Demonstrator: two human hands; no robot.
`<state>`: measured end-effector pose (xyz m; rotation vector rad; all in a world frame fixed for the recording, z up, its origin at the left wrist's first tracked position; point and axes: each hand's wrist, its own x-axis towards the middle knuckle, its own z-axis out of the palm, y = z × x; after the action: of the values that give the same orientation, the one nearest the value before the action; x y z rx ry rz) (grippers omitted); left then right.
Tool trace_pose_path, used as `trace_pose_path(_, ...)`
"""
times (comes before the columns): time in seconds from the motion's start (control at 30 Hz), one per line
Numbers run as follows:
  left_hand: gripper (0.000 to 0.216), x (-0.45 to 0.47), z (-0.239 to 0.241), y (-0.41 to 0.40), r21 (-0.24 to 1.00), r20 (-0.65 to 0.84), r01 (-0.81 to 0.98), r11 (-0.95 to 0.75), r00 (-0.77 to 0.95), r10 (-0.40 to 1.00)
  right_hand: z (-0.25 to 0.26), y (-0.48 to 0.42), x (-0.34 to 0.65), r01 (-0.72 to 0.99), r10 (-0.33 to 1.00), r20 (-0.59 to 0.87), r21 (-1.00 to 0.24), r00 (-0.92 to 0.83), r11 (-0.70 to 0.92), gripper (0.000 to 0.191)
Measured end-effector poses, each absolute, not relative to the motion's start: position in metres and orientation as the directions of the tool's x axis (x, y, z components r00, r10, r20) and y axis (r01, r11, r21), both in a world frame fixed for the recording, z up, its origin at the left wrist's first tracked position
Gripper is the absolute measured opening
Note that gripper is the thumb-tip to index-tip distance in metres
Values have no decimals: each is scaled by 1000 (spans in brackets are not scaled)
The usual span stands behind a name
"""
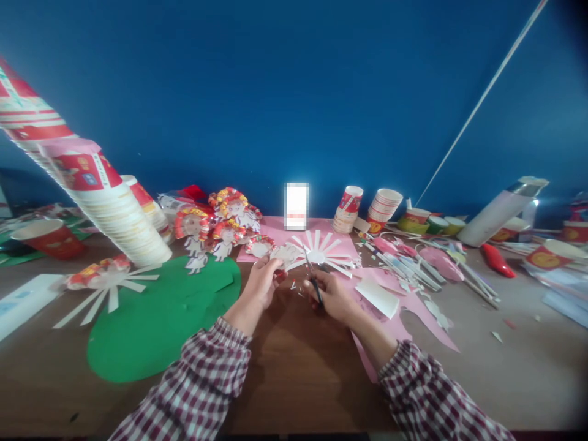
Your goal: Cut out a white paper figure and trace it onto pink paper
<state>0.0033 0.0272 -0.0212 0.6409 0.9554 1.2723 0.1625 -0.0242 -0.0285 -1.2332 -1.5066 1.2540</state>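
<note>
Pinched in the fingers of my left hand [264, 280] is a small white paper cutout [285, 254]. My right hand [334, 296] grips a pair of scissors [315, 288] with dark handles, its blades pointing up and away from me near the cutout. Tiny paper scraps [296, 286] lie on the brown table between my hands. Just beyond my fingers, a paper cup slit into white strips [318, 248] is spread flat like a sunburst on pink paper [271, 226]. Several finished-looking paper figures with red and yellow frills [225, 236] stand to the left.
Green paper [165, 318] lies left, beside another slit cup [108, 282]. A tall leaning stack of paper cups [119, 211] stands behind it. On the right are pink paper scraps [404, 300], pens [413, 266], a red object [498, 260] and a white bottle [496, 214]. A blue wall [257, 92] rises behind.
</note>
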Motion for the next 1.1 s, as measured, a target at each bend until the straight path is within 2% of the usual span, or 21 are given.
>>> trace_pose_path(0.17,22,2,-22,27,819,-227,-529,220,53,972,-26,-24,162,177,985,15,-983,-172,46,33)
trace_pose_path(0.43,18,3,-18,26,822,-227,-534,195,6,974,-25,-24,160,142,988,-10,-990,-155,13,33)
trace_pose_path(0.7,21,3,-16,25,858,-267,-438,268,65,962,-26,-17,164,-57,995,73,-995,69,77,43)
trace_pose_path(0.87,27,8,-11,21,885,-260,-367,286,119,958,-27,-17,166,-207,998,19,-978,64,32,42)
trace_pose_path(0.97,30,10,-11,19,901,-249,-319,294,174,953,-27,-18,166,-248,999,-18,-969,47,-6,44)
trace_pose_path(1.1,32,9,-14,18,916,-262,-271,296,156,952,-29,-18,164,-291,999,-37,-956,23,-29,41)
